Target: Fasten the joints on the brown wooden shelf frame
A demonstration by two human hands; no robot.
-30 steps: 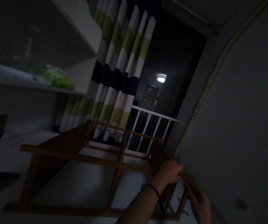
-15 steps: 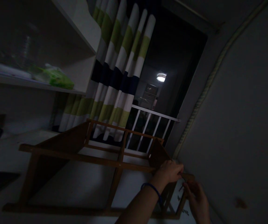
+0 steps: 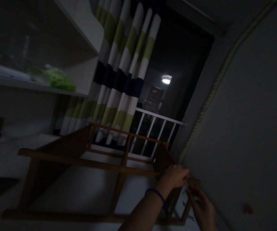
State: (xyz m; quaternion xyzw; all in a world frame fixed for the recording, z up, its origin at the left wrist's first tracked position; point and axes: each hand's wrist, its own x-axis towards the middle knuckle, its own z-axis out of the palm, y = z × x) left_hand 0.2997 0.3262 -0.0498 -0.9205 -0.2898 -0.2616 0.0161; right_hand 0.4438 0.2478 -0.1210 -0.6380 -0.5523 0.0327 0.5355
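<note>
clearly the dim light hides much, yet the main things read well enough. a brown wooden slatted rack frame point(image 3: 100, 163) lies tipped on a pale table surface point(image 3: 80, 189), its long rails running from near left to far right, so that its right end is turned toward the person. the left hand point(image 3: 175, 176), with a blue band on the wrist point(image 3: 156, 194), is closed over the top right corner of that frame, fingers curled round the rail; this looks like a steadying grip that keeps the corner from shifting. the right hand point(image 3: 202, 210) sits just beside it, lower and to the right, fingers pinched together at the corner joint around something small and thin; what it is cannot be told in this light, though the pinch suggests a little fastener or peg being worked at the joint. a few small dark bits point(image 3: 189, 216) lie on the table near the frame's right foot, within easy reach.

further off, a green, white and navy striped curtain point(image 3: 121, 73) hangs behind the frame, a white railing point(image 3: 156, 125) stands to its right, and a green plastic bag point(image 3: 54, 80) rests on a white wall shelf point(image 3: 39, 88) at the upper left. a grey wall point(image 3: 249, 112) closes the right side.
</note>
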